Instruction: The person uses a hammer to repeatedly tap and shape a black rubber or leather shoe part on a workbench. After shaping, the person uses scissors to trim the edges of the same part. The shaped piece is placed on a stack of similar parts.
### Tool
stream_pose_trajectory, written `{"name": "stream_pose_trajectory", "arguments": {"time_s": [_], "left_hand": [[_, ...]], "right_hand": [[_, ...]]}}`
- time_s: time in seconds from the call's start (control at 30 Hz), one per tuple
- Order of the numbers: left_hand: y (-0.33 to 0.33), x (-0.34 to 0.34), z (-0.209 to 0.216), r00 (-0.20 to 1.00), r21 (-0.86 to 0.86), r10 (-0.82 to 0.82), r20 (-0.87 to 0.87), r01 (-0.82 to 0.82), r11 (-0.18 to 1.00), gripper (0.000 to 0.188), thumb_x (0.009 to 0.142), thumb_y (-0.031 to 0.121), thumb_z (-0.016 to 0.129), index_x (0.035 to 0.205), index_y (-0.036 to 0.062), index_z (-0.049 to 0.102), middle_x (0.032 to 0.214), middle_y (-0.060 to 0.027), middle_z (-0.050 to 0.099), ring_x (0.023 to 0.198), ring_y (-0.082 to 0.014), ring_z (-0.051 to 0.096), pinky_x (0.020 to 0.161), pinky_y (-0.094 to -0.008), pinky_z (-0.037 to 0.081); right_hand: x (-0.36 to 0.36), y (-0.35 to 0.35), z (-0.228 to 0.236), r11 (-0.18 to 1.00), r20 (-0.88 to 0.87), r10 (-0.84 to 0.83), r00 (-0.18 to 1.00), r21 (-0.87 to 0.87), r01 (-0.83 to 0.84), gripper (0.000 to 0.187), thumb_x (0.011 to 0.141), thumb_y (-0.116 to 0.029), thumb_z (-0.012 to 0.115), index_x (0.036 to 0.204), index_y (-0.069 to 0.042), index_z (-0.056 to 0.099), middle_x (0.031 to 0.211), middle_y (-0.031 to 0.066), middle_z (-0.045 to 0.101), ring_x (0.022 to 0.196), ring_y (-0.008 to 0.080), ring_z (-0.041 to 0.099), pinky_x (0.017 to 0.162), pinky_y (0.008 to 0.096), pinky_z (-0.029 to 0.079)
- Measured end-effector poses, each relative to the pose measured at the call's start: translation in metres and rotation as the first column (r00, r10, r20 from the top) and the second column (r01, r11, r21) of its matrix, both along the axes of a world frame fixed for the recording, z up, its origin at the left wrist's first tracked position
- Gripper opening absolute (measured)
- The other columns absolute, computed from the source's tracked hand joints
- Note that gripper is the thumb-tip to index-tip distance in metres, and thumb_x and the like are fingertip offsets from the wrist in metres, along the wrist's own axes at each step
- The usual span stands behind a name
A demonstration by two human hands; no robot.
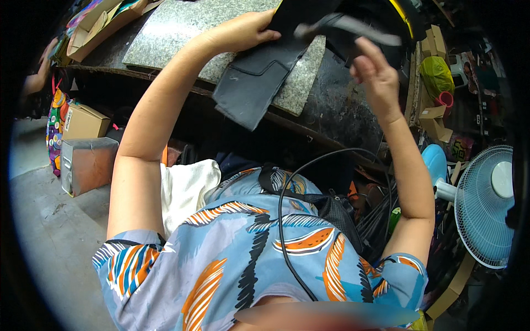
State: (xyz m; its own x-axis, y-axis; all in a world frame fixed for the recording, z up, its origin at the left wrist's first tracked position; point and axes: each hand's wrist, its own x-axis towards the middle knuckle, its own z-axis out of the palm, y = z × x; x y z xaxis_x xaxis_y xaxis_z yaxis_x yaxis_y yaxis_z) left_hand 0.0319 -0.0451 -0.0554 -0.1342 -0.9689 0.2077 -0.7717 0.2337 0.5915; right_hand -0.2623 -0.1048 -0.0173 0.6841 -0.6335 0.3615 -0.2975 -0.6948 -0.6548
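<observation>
My left hand grips the upper left edge of a flat black leather-like piece, thumb on top. The piece has a stepped line across it, and its lower end hangs over the bench's near edge. My right hand is raised to the right of the piece, some fingers curled and one stretched up. Just above its fingertips is a motion-blurred, curved grey tool, its kind too smeared to tell. Whether these fingers hold the tool I cannot tell. Under the black piece lies a speckled grey stone slab.
The dark workbench has a black item with a yellow edge at its far right. A cardboard box sits at far left. A blue-white fan stands right, a metal box left. A black cable crosses my front.
</observation>
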Motion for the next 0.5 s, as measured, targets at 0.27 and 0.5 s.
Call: {"name": "stream_pose_trajectory", "arguments": {"time_s": [0.27, 0.5], "left_hand": [[-0.004, -0.023, 0.007, 0.785, -0.405, 0.390, 0.481, -0.196, 0.893, 0.034, 0.089, 0.036, 0.062, 0.079, 0.0041, 0.069, 0.064, -0.0174, 0.063, 0.056, -0.0349, 0.061, 0.058, -0.0475, 0.048], [-0.005, -0.028, 0.011, 0.826, -0.502, 0.439, 0.355, -0.227, 0.834, 0.026, 0.089, 0.030, 0.062, 0.084, 0.0045, 0.068, 0.070, -0.0173, 0.064, 0.064, -0.0343, 0.063, 0.064, -0.0464, 0.049]], "right_hand": [[-0.007, 0.007, 0.017, 0.984, -0.074, 0.087, 0.993, -0.150, -0.098, 0.034, 0.091, -0.033, 0.068, 0.120, -0.014, 0.070, 0.101, 0.0068, 0.074, 0.078, 0.0168, 0.072, 0.071, 0.0268, 0.057], [-0.010, 0.019, 0.012, 0.972, -0.343, 0.077, 0.936, -0.184, -0.147, 0.032, 0.091, -0.038, 0.066, 0.113, -0.015, 0.071, 0.104, 0.0096, 0.073, 0.087, 0.0294, 0.071, 0.076, 0.0318, 0.057]]}}
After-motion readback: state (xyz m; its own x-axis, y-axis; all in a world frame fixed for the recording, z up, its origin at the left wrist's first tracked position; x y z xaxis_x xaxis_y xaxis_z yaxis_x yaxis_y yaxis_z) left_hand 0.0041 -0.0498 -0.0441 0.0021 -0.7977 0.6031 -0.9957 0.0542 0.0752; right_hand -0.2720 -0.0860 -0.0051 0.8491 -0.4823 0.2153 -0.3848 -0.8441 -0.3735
